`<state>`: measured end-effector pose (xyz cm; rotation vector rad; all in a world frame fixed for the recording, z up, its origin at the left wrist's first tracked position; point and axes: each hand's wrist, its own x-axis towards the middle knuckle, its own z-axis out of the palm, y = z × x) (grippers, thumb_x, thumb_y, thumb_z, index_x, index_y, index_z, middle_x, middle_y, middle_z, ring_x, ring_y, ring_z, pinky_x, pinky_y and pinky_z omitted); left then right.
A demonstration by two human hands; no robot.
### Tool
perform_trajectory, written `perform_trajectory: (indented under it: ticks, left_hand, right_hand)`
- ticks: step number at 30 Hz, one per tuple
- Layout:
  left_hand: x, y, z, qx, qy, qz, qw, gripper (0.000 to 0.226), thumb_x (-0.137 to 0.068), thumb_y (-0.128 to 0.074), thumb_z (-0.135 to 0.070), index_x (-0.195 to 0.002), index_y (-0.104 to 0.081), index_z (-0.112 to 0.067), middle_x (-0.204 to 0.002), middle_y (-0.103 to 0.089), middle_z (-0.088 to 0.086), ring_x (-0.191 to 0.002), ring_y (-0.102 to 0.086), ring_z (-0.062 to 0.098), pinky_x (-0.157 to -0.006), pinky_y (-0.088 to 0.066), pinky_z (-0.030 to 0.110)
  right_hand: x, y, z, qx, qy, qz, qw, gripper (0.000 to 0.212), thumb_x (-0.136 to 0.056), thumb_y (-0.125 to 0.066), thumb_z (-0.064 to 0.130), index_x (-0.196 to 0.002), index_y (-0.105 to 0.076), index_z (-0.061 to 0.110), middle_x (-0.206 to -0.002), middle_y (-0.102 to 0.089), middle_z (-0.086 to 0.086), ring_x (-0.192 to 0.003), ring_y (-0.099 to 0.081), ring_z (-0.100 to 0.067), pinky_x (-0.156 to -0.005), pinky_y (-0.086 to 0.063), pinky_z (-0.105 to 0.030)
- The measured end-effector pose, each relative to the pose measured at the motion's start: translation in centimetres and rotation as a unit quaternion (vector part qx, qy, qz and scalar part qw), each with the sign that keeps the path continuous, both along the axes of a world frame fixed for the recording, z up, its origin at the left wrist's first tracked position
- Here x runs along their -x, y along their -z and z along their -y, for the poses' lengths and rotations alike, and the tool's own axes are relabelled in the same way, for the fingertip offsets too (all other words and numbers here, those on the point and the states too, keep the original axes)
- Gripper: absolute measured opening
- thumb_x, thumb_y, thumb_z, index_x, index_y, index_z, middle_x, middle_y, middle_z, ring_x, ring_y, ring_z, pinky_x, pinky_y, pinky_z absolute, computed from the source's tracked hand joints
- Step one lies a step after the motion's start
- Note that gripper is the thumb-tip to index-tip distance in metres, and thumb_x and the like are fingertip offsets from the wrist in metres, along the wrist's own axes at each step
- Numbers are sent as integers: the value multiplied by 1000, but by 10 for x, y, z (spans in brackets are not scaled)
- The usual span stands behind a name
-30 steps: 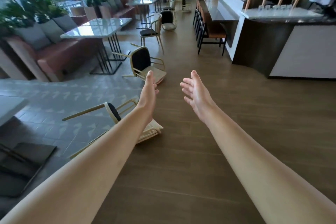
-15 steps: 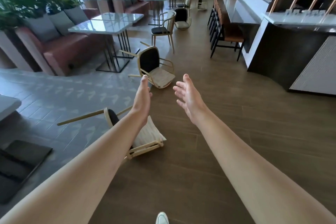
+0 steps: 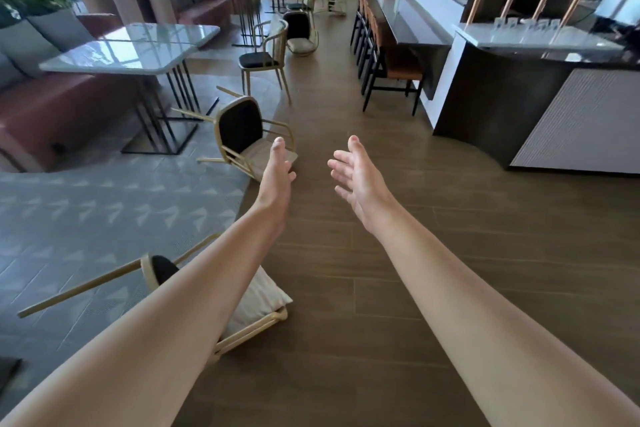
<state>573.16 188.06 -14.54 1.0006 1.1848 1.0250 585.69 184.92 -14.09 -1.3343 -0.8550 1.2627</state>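
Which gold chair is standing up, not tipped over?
The upright chair with the black seat, beyond the grey table, stands on its legs. The nearest chair and the next chair lie toppled.

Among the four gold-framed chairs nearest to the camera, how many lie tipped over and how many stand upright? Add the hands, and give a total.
Tipped chairs: 3 (nearest tipped chair, middle tipped chair, far tipped chair)
Upright chair: 1
Hands: 2 (left hand, right hand, both open)
Total: 6
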Motion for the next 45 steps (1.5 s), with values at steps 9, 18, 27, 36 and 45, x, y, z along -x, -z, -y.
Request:
perform_trajectory:
  ticks: [9, 18, 27, 36, 45]
  left_hand:
    - [-55, 16, -112, 16, -46, 3, 999, 64, -104, -26, -60, -155, -38, -23, -156, -43, 6, -139, -45, 19, -123, -21, 49]
    - [-59, 44, -194, 37, -217, 29, 975, 62, -105, -27, -57, -153, -39, -20, -146, -48, 1, -136, -46, 21, -121, -26, 45]
    - [27, 93, -204, 97, -372, 33, 923, 60, -107, -27, -53, -151, -42, -15, -148, -47, 9, -129, -50, 24, -115, -34, 42]
    - [92, 135, -198, 120, -376, 14, 919, 57, -109, -27, -46, -149, -44, -9, -138, -57, 4, -126, -55, 19, -115, -33, 39]
    - [128, 215, -193, 171, -345, -3, 923, 49, -109, -27, -47, -138, -52, -17, -116, -63, -9, -103, -61, 3, -87, -42, 17]
  right_hand:
    - [-57, 19, -128, 13, -39, -8, 999, 68, -104, -28, 57, -152, -40, 10, -154, -45, -9, -143, -41, -21, -121, -28, -44]
    - [-52, 46, -255, 39, -187, -13, 981, 68, -105, -25, 57, -154, -36, 10, -157, -41, -10, -145, -37, -22, -122, -25, -44]
    - [39, 101, -294, 100, -311, -25, 945, 69, -104, -26, 57, -154, -34, 9, -157, -39, -11, -145, -37, -25, -123, -22, -46]
    - [109, 143, -295, 115, -324, 13, 939, 69, -104, -27, 56, -155, -31, 10, -157, -39, -10, -146, -36, -24, -122, -25, -43]
    - [143, 221, -298, 160, -316, 42, 934, 65, -104, -31, 55, -152, -39, 10, -151, -47, -8, -139, -44, -22, -119, -32, -46]
